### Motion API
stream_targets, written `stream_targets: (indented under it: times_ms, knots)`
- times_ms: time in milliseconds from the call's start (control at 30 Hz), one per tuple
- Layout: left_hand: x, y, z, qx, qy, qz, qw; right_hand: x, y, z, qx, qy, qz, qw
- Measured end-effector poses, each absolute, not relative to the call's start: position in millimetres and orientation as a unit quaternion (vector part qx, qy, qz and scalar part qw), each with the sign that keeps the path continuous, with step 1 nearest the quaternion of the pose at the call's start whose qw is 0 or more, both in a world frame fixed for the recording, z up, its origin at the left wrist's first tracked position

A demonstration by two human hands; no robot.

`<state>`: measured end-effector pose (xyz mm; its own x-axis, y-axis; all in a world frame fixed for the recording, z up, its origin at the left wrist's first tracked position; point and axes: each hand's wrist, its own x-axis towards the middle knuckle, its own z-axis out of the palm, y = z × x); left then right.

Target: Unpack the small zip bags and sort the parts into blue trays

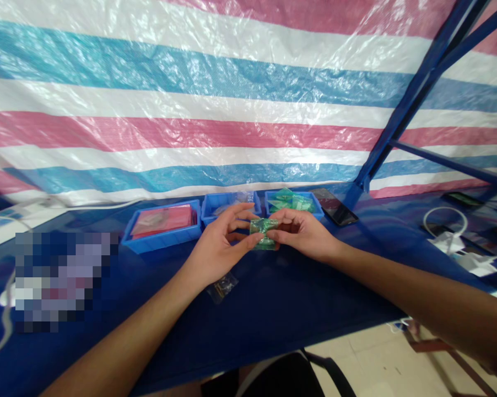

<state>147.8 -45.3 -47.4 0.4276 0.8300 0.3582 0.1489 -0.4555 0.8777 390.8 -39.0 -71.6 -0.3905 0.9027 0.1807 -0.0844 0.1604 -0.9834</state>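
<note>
Between my two hands is a small green see-through plastic bag (264, 226), raised over the blue table. My left hand (221, 242) pinches its left side with thumb and fingers. The right side is pinched by my right hand (304, 232), thumb on the near face. What the bag holds, if anything, I cannot make out. Below my left wrist, a small clear bag (222, 288) with dark and golden bits lies on the table. Just behind my hands stands a blue bin (318, 212) with green plastic bags (292, 201) in it.
A second blue bin (209, 207) holds clear bags; a third bin (139, 242) at left holds red bags (161, 219). A dark phone (339, 209) lies right of the bins. White chargers and cables (450, 242) sit far right. A blue metal frame (397, 118) stands before striped sheeting.
</note>
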Motion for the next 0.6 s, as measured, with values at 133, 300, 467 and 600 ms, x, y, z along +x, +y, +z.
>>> stream_targets:
  times_ms: [133, 300, 467, 600]
  knots:
    - [145.1, -49.7, -40.1, 0.863, 0.285, 0.365, 0.203, 392.4, -37.8, -68.2, -0.315, -0.574, 0.607, 0.450]
    - [143.5, -49.6, -37.2, 0.882, 0.245, 0.381, 0.131, 390.6, -41.7, -66.6, -0.317, -0.543, 0.665, 0.403]
    - [142.6, -50.1, -38.8, 0.850, 0.308, 0.388, 0.178, 390.0, -45.8, -63.4, -0.345, -0.595, 0.615, 0.386]
    - [142.9, -51.9, -42.8, 0.824, 0.343, 0.379, 0.244, 390.7, -46.9, -62.1, -0.370, -0.628, 0.573, 0.375]
